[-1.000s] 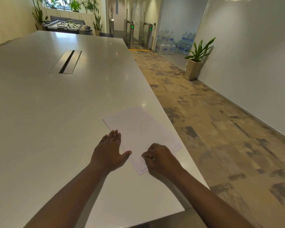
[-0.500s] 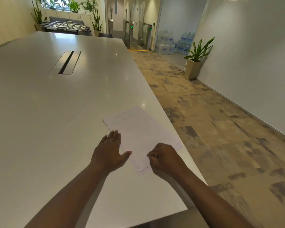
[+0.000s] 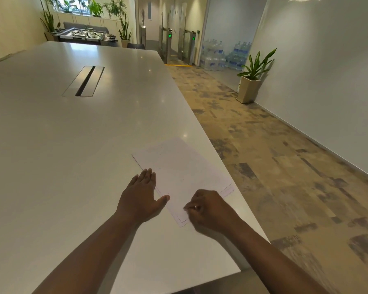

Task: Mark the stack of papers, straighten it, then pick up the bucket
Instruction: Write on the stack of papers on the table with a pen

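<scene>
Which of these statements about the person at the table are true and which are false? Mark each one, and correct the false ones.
1. The left hand lies flat with straight fingers at the left edge of the stack of papers. True.
2. The right hand lies flat and open on the table. False: its fingers are curled and pinch a small thing, seemingly a pen, at the near end of the stack.
3. The stack is squared up. False: lower sheets stick out at its near edges.
4. A potted plant stands on the floor by the wall. True.
5. A bucket stands on the table. False: none is in view.
</scene>
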Demonstrator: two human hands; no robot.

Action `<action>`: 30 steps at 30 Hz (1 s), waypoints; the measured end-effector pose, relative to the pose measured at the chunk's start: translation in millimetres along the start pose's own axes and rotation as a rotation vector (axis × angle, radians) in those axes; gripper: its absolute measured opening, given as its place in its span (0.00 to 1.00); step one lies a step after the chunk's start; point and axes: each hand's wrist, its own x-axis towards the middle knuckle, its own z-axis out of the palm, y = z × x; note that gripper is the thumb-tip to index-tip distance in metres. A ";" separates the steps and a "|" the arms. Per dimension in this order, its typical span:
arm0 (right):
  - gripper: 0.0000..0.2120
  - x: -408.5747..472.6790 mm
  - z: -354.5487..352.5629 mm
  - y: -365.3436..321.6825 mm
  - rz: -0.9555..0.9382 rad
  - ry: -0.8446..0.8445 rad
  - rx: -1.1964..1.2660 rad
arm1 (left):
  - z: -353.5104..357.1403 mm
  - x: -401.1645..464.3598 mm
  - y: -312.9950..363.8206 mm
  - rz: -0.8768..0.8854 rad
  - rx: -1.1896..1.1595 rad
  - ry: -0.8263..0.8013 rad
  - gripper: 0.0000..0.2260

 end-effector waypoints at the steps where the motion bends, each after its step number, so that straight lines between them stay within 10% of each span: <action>1: 0.08 2.8 -4.9 5.2 0.044 0.032 0.005 | 0.4 0.1 0.4 0.001 0.001 -0.004 0.47; 30: 0.09 0.4 20.9 0.5 0.083 0.162 0.021 | -2.7 0.0 5.1 -0.042 0.018 -0.076 0.56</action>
